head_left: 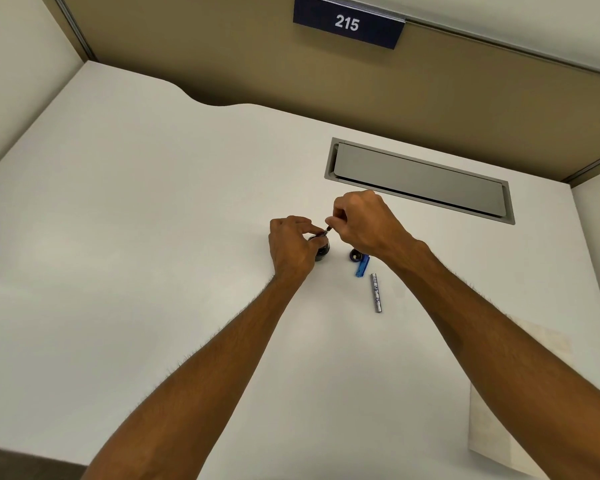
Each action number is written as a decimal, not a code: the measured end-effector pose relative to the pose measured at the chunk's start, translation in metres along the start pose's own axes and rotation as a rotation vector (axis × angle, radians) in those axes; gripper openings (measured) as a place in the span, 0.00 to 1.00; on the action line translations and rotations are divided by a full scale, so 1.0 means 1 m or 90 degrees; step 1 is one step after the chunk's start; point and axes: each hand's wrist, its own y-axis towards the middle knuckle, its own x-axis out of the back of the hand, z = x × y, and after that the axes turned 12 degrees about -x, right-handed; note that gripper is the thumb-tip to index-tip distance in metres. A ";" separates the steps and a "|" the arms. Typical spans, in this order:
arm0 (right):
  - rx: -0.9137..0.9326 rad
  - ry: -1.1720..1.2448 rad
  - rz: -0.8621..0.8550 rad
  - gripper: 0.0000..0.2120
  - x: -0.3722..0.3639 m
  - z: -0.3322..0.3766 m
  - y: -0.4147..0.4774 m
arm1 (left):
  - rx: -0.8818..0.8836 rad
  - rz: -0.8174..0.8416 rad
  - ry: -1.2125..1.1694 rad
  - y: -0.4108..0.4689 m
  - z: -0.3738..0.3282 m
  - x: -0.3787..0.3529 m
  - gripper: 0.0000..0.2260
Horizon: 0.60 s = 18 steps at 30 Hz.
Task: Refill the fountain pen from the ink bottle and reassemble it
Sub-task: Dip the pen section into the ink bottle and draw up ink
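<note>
Pinching a small dark pen section point(327, 230) between thumb and forefinger, the right hand point(361, 223) tilts it down toward the mouth of the ink bottle point(321, 251), with the other fingers curled in. Its lower tip sits just at the fingertips of the left hand point(291, 244), whose fingers are wrapped partway round the dark bottle from the left, steadying it on the white desk point(153, 202); whether the tip is dipped in ink is hard to tell, since the fingers hide the opening. Below the right wrist, near the heel of that hand, lies the round bottle cap point(355, 255), touching or just beside a blue pen piece point(362, 266). A silver barrel point(376, 292) lies a little nearer the person, apart from both hands. Under the right forearm a sheet of paper point(492, 427) shows.
</note>
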 end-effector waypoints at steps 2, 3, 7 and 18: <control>-0.003 -0.002 -0.003 0.12 0.000 0.000 0.000 | 0.006 -0.004 -0.008 0.000 -0.001 0.000 0.08; -0.003 -0.005 -0.005 0.13 0.000 -0.001 0.000 | 0.009 -0.006 -0.009 0.000 -0.001 0.000 0.08; -0.007 -0.002 -0.005 0.14 -0.001 -0.002 0.001 | 0.008 -0.007 -0.007 -0.001 -0.002 -0.001 0.08; 0.003 0.003 0.019 0.07 -0.004 -0.006 -0.001 | 0.006 -0.010 -0.010 -0.002 -0.002 0.000 0.08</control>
